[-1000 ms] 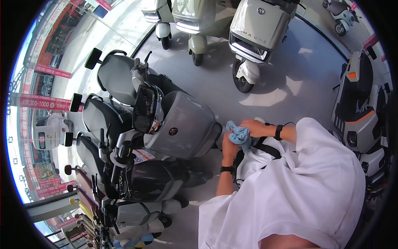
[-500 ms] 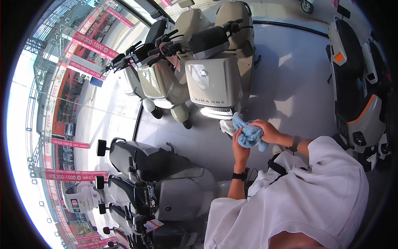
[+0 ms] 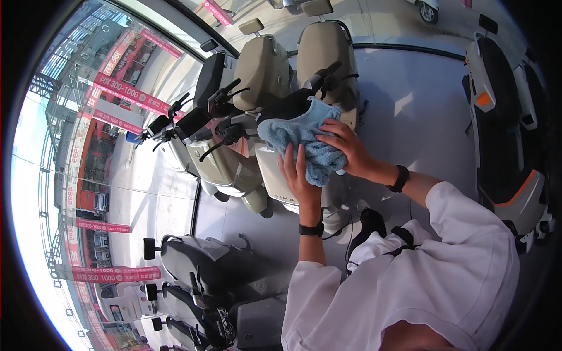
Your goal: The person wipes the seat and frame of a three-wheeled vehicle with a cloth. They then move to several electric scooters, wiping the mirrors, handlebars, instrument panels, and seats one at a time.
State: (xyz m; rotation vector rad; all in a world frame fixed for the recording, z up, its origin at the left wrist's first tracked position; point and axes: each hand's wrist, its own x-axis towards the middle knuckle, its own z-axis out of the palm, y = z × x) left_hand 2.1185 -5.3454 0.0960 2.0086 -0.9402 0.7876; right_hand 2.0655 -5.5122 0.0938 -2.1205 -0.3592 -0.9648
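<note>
A light blue fluffy cloth (image 3: 307, 128) is spread partly open, its lower part crumpled, in front of a beige scooter (image 3: 275, 175). My left hand (image 3: 301, 181) holds its lower left side, the fingers pointing up over the fabric. On the right edge, my right hand (image 3: 351, 152) grips the cloth with its fingers bent across the folds. The cloth hides much of the scooter's front panel and part of its handlebar. Whether it touches the panel I cannot tell.
More scooters (image 3: 219, 158) stand close on the left of the beige one. Dark and grey scooters (image 3: 199, 263) line the lower left. Another scooter (image 3: 497, 117) is at the right, past the tiled floor (image 3: 404, 111). Glass panes with pink banners (image 3: 120, 88) run along the left.
Both hands have moved up and left with the cloth, from low by the front wheel to the scooter's front panel. The bunched cloth has been opened out.
</note>
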